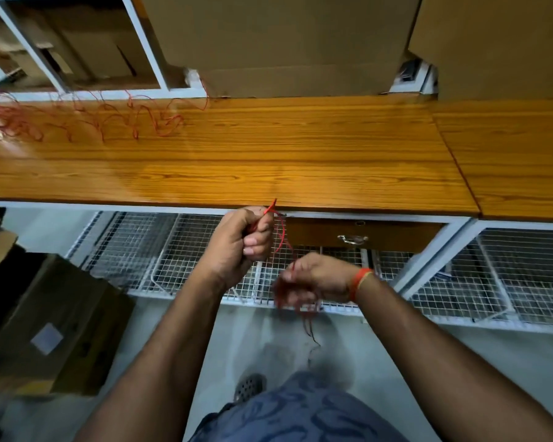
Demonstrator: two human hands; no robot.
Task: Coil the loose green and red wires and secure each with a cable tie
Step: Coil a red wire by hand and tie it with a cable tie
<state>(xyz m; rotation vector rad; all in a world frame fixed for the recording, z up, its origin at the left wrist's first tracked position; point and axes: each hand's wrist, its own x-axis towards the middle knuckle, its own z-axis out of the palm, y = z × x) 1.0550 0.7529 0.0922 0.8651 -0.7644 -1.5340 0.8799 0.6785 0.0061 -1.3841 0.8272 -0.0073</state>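
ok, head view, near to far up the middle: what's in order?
Patterned blue clothing → floor drain → right hand gripping a red wire bundle → left hand gripping the red wire end → wooden tabletop → cardboard box.

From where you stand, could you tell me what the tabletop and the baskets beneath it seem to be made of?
Tabletop: wood or wood-look laminate, glossy; grain lines and glare show. Baskets: white coated metal wire, judging by the thin grid mesh.

Single head-worn wide-angle view, forward and steeply down, close over wooden bench (268, 154).
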